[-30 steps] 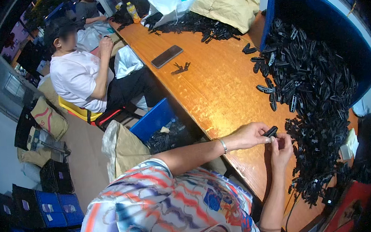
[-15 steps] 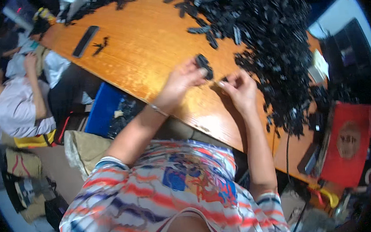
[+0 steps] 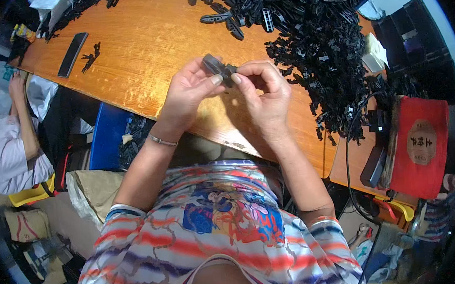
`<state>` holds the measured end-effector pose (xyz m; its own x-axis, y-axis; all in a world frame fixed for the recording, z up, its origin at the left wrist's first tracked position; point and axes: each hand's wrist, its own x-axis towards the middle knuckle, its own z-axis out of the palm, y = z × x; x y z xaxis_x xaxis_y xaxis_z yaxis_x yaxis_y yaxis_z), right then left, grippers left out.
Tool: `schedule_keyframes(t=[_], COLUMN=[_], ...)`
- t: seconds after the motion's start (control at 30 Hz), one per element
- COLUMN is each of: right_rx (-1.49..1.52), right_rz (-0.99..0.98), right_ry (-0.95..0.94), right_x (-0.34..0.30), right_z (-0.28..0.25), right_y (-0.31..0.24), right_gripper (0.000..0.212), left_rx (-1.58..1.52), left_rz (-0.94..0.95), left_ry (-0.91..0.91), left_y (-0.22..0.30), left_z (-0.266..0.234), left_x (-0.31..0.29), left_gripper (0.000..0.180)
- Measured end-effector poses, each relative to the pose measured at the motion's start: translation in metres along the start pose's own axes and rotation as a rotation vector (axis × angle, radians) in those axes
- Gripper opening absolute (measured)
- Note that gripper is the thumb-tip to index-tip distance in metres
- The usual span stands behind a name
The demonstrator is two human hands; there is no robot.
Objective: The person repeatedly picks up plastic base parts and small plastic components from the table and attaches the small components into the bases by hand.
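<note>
Above the wooden table [image 3: 145,52], my left hand [image 3: 183,94] grips a dark oblong plastic part [image 3: 212,64] between thumb and fingers. Close against it, my right hand [image 3: 269,93] pinches a small black plastic piece [image 3: 230,71]. The two pieces meet at my fingertips; whether they are joined I cannot tell. Beyond my hands lies a heap of black oval plastic parts [image 3: 266,19]. To the right of my right hand spreads a pile of smaller black pieces [image 3: 329,75].
A dark flat slab [image 3: 72,55] and a branched black scrap [image 3: 91,57] lie at the table's left. Below the edge stands a blue bin [image 3: 102,136]. Another person [image 3: 14,153] sits at the left. A red bag [image 3: 420,148] and a black cable [image 3: 349,170] are at the right.
My hands have come together: the small piece in my right hand is now against the oblong part in my left. The whole view has shifted somewhat.
</note>
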<state>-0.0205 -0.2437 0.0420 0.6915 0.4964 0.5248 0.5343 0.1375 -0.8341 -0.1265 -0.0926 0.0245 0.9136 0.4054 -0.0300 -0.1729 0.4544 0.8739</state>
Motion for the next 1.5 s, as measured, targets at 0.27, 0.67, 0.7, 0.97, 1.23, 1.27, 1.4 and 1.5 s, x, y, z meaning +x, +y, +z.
schedule_keyframes(t=[0.27,0.67,0.7,0.97,1.23,1.27,1.4,1.5], right_rx=[-0.039,0.028,0.031,-0.124,-0.147,-0.202,-0.274,-0.310], right_rz=[-0.091,0.214,0.214,0.042,-0.195,-0.214,-0.306,-0.354], right_ry=[0.019,-0.024,-0.026,-0.183,-0.324,-0.366,-0.426,-0.449], right_x=[-0.002,-0.010,-0.010,0.002,0.019,0.019,0.022,0.020], right_z=[0.011,0.006,0.005,-0.003,-0.004,-0.006,-0.009,-0.009], right_y=[0.000,-0.002,0.000,-0.002,-0.011,-0.012,-0.015,-0.015], right_gripper=[0.016,0.012,0.012,0.012,0.014,0.014,0.016,0.017], left_rx=[0.005,0.035,-0.013,-0.129,0.099,0.161,0.244,0.288], left_rz=[0.005,0.042,0.031,-0.065,-0.173,-0.186,-0.193,-0.209], left_ry=[-0.032,0.038,0.057,-0.073,-0.033,-0.013,-0.012,-0.064], left_y=[-0.007,-0.014,-0.012,0.003,0.006,0.007,0.010,0.011], left_z=[-0.001,-0.008,-0.010,-0.028,-0.034,-0.030,-0.029,-0.032], left_x=[0.001,0.006,0.007,0.006,0.003,0.002,0.002,-0.001], left_gripper=[0.039,0.038,0.038,0.039,0.035,0.035,0.034,0.032])
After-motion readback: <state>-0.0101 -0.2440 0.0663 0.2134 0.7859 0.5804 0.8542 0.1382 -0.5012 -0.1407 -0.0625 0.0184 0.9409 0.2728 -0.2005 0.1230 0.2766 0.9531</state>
